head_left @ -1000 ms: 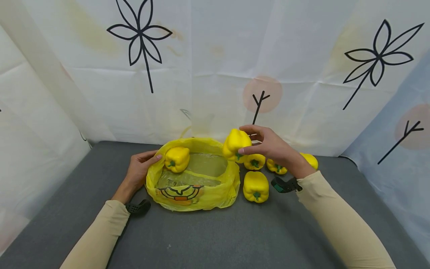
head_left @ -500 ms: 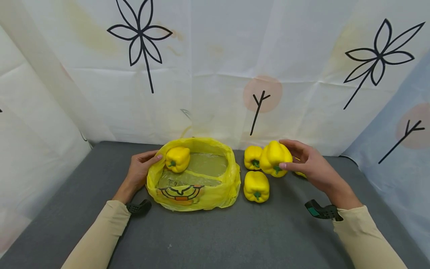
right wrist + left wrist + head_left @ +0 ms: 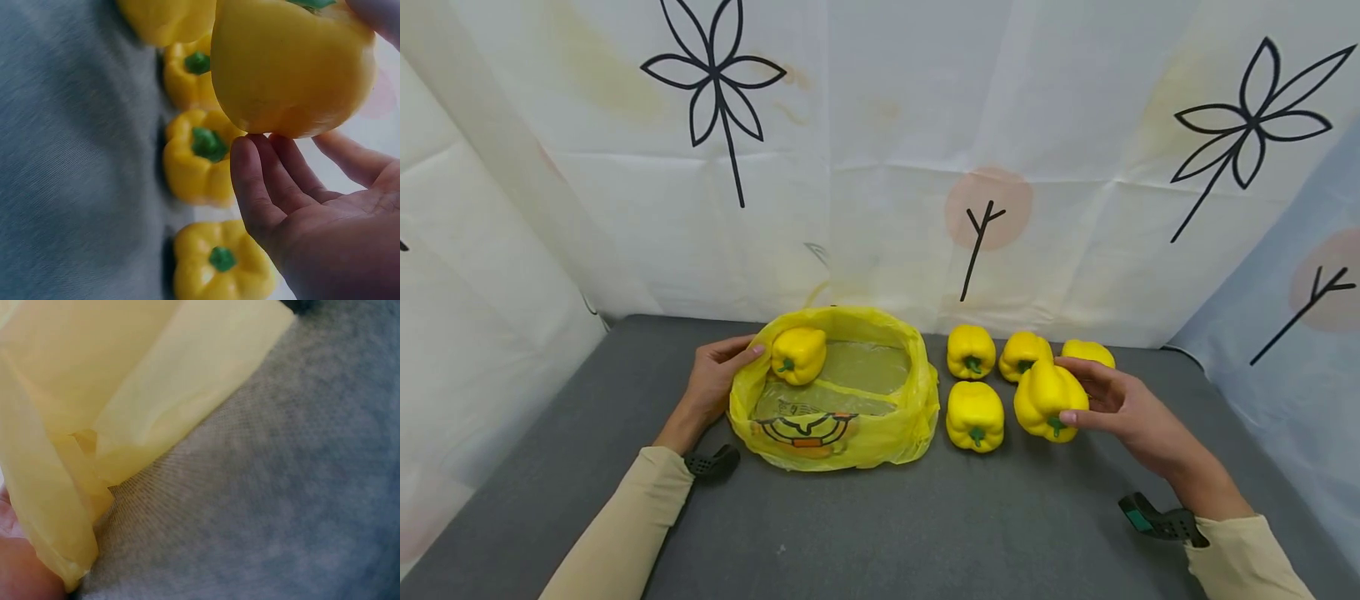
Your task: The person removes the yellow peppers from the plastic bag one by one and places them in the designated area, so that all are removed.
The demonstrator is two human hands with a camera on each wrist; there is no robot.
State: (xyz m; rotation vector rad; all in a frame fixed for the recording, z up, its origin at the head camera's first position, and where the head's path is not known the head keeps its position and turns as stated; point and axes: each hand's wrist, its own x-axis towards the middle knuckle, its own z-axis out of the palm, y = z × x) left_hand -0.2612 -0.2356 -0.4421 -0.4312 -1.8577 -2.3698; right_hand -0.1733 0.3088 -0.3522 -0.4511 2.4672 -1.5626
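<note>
My left hand [image 3: 718, 372] pinches the left rim of an open yellow plastic bag [image 3: 842, 446], thumb on the inner side. Inside, against the bag's left wall, lies one yellow bell pepper [image 3: 798, 356]. Folds of the bag [image 3: 137, 375] fill the upper left of the left wrist view. My right hand [image 3: 1131, 412] holds another yellow bell pepper [image 3: 1047, 398] between thumb and fingertips, stem toward me. That pepper [image 3: 290, 69] also shows large in the right wrist view. Whether its base touches the table cannot be told.
Three yellow peppers line the table's back edge: one beside the bag [image 3: 970, 350], a middle one [image 3: 1024, 354] and a right one [image 3: 1087, 352] partly behind my hand. A front pepper [image 3: 975, 417] stands right of the bag. A white patterned cloth [image 3: 880, 167] hangs behind the grey table [image 3: 865, 542].
My right hand has carried its pepper from beside the bag's right rim rightward and nearer to me, in front of the back row. My left hand and the bag have stayed put.
</note>
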